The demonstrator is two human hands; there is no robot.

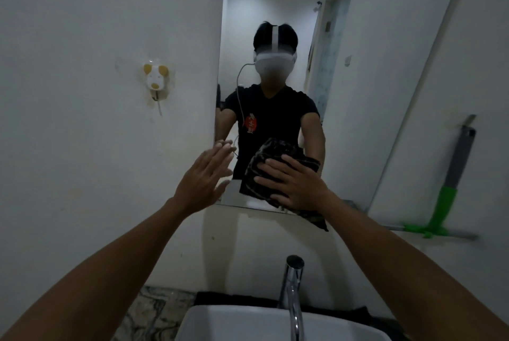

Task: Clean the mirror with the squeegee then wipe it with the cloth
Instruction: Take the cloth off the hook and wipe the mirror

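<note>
Plain white wall, matte w/ faint yellowish stains, fills most of the view. Set in it, a tall narrow frameless mirror, smooth glass, reflecting the person in a black tee w/ a white headset + thin cable. Below, a white glossy ceramic basin, rounded-rectangular, sits on a marbled grey/white countertop; a slim curved chrome tap rises behind it. At right, the squeegee leans upright against the wall, well apart from both hands: grey flat handle, bright green plastic neck, long thin blade bar across the bottom. Dark cloth, soft, crumpled, w/ faint lighter stripes, is pressed flat vs. the lower part of the mirror, one corner hanging past the bottom edge. Right hand lies palm-down on the cloth w/ fingers spread, pinning it to the glass rather than gripping round it. Left hand is open, fingers straight & together, empty, at the mirror's lower-left edge; can't tell if fingertips touch the glass. Smallest: a white plastic dog-shaped wall hook w/ yellow ears, stuck on the wall left of the mirror, a short cord hanging beneath.
</note>
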